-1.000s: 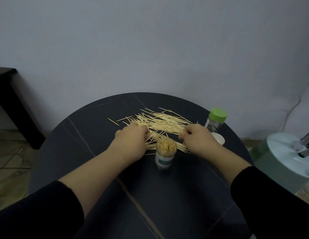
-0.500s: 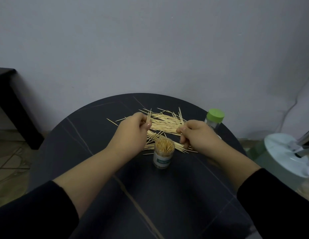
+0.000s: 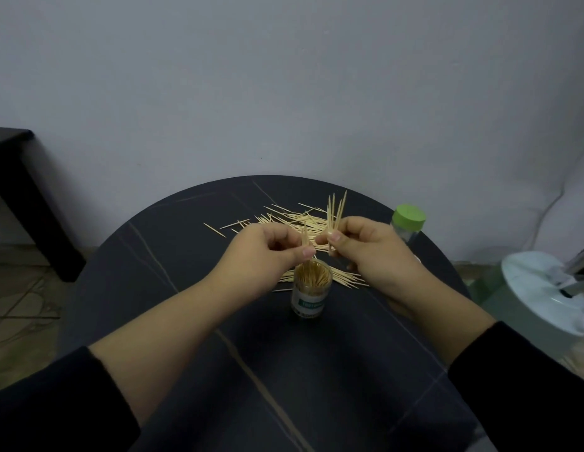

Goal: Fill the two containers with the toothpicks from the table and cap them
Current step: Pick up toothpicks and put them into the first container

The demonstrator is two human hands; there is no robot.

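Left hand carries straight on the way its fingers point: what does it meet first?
Probably the right hand and the toothpicks it pinches, just across the gap; depth is hard to judge.

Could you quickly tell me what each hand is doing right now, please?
Left hand: pinches a few thin wooden toothpicks.
Right hand: pinches an upright bunch of thin wooden toothpicks.

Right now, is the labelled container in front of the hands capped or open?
Open. The labelled container stands upright with no cap on it, and toothpick tips show packed in its mouth.
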